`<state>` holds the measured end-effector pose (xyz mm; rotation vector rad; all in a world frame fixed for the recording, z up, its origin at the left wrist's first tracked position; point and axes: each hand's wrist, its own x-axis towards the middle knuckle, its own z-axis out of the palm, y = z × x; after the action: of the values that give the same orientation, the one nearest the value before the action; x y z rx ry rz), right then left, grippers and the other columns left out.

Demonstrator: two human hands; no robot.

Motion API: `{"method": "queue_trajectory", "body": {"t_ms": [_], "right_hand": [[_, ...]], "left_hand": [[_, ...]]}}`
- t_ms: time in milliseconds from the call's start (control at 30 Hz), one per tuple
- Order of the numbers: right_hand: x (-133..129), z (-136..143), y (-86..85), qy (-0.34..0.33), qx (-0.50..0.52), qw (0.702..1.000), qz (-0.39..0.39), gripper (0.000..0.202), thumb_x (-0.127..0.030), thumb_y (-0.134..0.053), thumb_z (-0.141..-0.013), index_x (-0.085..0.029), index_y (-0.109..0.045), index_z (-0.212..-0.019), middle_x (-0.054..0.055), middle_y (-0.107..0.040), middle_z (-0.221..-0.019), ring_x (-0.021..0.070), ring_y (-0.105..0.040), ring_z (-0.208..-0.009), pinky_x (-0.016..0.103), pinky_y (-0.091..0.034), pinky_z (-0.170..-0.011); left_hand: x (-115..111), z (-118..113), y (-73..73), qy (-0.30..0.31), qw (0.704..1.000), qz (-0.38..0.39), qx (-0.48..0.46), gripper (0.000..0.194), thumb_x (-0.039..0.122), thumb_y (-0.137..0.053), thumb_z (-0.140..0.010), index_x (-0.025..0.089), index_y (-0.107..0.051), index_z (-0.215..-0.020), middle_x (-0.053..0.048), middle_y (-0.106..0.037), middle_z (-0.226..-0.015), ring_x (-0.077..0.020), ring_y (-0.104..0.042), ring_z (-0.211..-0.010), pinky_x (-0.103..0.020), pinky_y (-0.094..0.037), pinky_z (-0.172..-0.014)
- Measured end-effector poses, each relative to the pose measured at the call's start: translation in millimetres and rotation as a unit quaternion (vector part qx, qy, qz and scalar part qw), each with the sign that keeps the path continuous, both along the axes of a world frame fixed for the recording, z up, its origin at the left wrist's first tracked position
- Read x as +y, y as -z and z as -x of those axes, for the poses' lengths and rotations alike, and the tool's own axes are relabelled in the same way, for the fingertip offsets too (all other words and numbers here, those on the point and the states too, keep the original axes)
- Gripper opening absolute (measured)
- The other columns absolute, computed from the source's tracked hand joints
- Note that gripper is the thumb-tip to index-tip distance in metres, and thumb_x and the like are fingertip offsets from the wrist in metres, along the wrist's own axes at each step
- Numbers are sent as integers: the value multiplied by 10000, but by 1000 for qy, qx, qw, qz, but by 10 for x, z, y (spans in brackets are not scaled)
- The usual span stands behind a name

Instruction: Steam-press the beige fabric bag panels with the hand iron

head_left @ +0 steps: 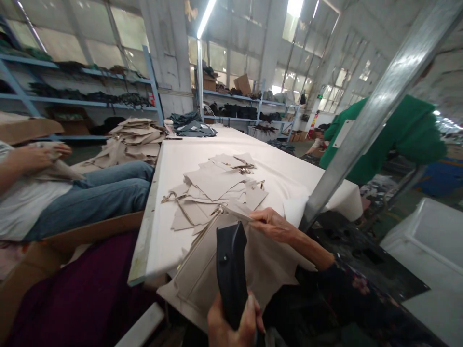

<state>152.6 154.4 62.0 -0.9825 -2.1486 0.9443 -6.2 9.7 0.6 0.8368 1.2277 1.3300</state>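
My left hand (237, 320), at the bottom middle, is closed around the handle of a black handheld electric trimmer (231, 270), shaped like a hair clipper. Its broad head points up and away, in front of a beige fabric piece (202, 274) that hangs over the table's near edge. My right hand (275, 224) reaches in from the right and pinches the top edge of that piece, beside the trimmer's head. A metal clasp (219, 209) shows near the piece's top. Just beyond, a loose heap of beige fabric pieces (213, 180) with metal clasps lies on the table.
The white-covered table (275, 168) stretches away from me. A slanted metal post (361, 125) stands close on the right, near a white bin (430, 241). At left, a seated person (97, 193) handles beige fabric beside a cardboard box (119, 224). A person in green (408, 130) stands at right.
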Motion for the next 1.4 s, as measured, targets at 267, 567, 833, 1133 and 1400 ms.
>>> {"method": "queue_trajectory", "body": {"t_ms": [267, 567, 833, 1133, 1400], "right_hand": [[-353, 46, 22, -15, 79, 992, 100, 312, -387, -553, -865, -127, -607, -702, -19, -441, -621, 97, -371, -580, 221, -306, -535], [-508, 63, -166, 40, 131, 965, 226, 254, -348, -583, -815, -111, -629, -738, -20, -488, -612, 82, -390, -538, 194, -281, -472], [-490, 76, -101, 13, 29, 997, 73, 281, -260, -495, -851, -149, -480, -594, -28, -389, -617, 98, -363, -599, 223, -279, -534], [-152, -289, -1215, 258, -116, 895, -346, 276, -126, -452, -847, -123, -557, -592, -16, -399, -594, 96, -391, -583, 247, -300, -578], [53, 207, -672, 232, -270, 758, -546, 325, -84, -321, -943, -84, -582, -1136, 80, -508, -818, 172, -482, -739, 293, -415, -614]], "left_hand": [[48, 27, -69, 42, 999, 14, 29, 285, 433, -600, -726, 148, -584, -735, 16, -544, -420, -131, -523, -380, -228, -433, -422], [45, 199, -107, 15, 1000, 8, -14, 255, 410, -619, -753, 157, -593, -742, 29, -559, -452, -115, -503, -397, -236, -448, -470], [8, 147, -26, 7, 1000, 13, -9, 291, 429, -634, -728, 141, -608, -765, 11, -576, -461, -142, -527, -390, -256, -442, -444], [-40, 208, -35, -40, 997, -18, -63, 341, 418, -675, -702, 165, -547, -892, 38, -588, -507, -138, -535, -386, -249, -438, -420], [1, 259, 33, -67, 997, 3, -39, 355, 456, -674, -692, 170, -542, -857, 48, -564, -447, -129, -511, -365, -228, -417, -403]]}}
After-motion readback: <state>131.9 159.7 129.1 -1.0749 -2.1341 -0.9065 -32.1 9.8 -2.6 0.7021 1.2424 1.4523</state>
